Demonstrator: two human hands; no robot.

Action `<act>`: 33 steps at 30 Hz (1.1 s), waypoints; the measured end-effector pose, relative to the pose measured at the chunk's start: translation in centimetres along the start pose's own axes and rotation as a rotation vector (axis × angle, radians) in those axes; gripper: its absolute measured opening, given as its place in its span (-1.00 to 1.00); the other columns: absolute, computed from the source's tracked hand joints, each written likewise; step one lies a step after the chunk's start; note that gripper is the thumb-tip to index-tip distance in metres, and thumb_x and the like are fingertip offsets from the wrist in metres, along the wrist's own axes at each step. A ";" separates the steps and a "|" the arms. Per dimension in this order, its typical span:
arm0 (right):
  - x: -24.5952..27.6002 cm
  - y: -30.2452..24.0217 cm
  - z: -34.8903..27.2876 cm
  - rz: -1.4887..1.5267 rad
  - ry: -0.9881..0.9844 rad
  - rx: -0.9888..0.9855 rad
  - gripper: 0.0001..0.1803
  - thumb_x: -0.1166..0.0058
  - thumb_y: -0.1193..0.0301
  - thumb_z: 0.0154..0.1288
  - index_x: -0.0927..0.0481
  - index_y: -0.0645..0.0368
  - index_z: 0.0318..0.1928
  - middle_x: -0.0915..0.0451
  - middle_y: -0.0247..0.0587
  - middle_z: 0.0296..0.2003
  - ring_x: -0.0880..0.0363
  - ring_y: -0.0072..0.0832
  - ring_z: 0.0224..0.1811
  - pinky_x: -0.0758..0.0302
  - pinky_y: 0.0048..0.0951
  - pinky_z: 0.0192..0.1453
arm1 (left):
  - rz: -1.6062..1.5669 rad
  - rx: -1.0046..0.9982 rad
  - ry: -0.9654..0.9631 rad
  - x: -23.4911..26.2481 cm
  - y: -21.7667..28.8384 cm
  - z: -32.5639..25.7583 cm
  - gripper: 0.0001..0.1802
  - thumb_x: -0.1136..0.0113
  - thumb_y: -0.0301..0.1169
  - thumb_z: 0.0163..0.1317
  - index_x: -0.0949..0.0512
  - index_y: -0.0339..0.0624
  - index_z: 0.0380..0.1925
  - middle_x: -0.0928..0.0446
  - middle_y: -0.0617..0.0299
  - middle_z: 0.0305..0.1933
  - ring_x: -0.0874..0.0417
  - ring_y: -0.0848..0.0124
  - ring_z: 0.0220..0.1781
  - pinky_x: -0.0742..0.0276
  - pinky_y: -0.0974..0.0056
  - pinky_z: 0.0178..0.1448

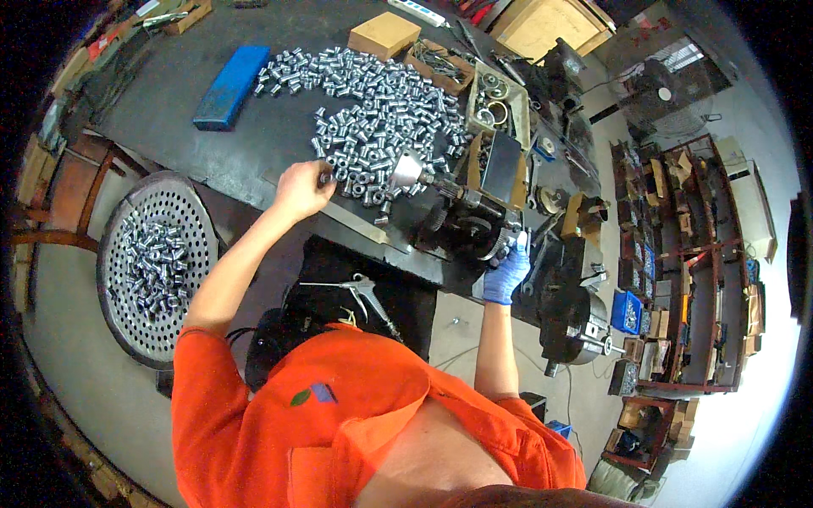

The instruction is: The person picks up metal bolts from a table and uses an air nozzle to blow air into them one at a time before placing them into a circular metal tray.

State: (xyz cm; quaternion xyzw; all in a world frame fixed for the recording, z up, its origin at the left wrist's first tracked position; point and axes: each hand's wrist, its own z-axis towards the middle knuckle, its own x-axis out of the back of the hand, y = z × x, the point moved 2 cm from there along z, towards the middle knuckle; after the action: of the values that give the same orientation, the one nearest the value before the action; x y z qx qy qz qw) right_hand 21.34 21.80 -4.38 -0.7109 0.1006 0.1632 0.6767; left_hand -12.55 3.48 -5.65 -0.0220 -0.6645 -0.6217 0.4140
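My bare left hand is closed at the near edge of a big heap of shiny metal fittings. One small cylindrical metal fitting pokes out of its fingers, dark end showing. My right hand, in a blue-and-white glove, is wrapped round the right end of a dark bench machine; what it grips there is hidden by the fingers. A pale cone-shaped guard stands on the machine's left side, beside the heap.
A perforated round metal stool at left bears more fittings. An air blow gun lies on black cloth before me. On the dark bench sit a blue box, a cardboard box and a parts bin. A lathe-like chuck stands right.
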 end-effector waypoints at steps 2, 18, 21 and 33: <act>-0.1 0.0 0.0 0.060 -0.031 -0.046 -0.77 0.04 0.22 0.28 -0.47 0.09 -0.19 -0.41 -0.54 -0.61 -0.25 -0.79 -0.73 -0.10 -0.75 -0.77 | -0.542 0.084 -0.042 0.5 0.1 -0.4 -0.85 -0.15 -0.51 0.02 -0.50 -0.35 -0.38 -0.54 0.17 -0.48 -0.58 0.39 -0.48 -0.49 0.32 -0.44; 1.3 0.8 1.1 0.045 0.038 -0.074 -0.72 0.05 0.18 0.29 -0.48 0.07 -0.46 -0.39 -0.50 -0.70 -0.26 -0.73 -0.77 -0.14 -0.70 -0.76 | -0.796 -0.138 -0.307 1.0 9.2 2.4 -0.85 -0.07 -0.57 0.14 -0.43 -0.38 -0.27 -0.50 0.20 -0.50 -0.54 0.49 -0.56 -0.49 0.41 -0.47; 1.4 -0.8 -0.7 0.046 0.007 -0.142 -0.65 0.12 0.15 0.32 -0.43 0.10 -0.52 -0.35 -0.44 -0.74 -0.20 -0.70 -0.82 -0.12 -0.66 -0.81 | -0.843 -0.184 -0.336 0.8 9.1 2.6 -0.86 -0.07 -0.60 0.12 -0.43 -0.36 -0.28 -0.50 0.18 -0.46 -0.53 0.49 -0.55 -0.49 0.42 -0.46; -4.8 -8.7 3.9 0.060 -0.056 0.002 -0.54 0.17 0.01 0.31 -0.42 0.12 -0.54 -0.22 -0.47 -0.75 -0.09 -0.71 -0.79 -0.02 -0.67 -0.81 | -0.807 -0.202 -0.236 0.6 8.7 2.1 -0.88 -0.11 -0.54 0.15 -0.47 -0.36 -0.32 -0.52 0.23 -0.45 -0.52 0.54 -0.50 -0.46 0.45 -0.41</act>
State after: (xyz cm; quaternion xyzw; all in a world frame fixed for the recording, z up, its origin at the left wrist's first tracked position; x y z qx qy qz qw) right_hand 19.66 25.86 5.41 -0.7020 0.1029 0.2030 0.6749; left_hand -9.39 6.94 1.97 0.1280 -0.5984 -0.7890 0.0548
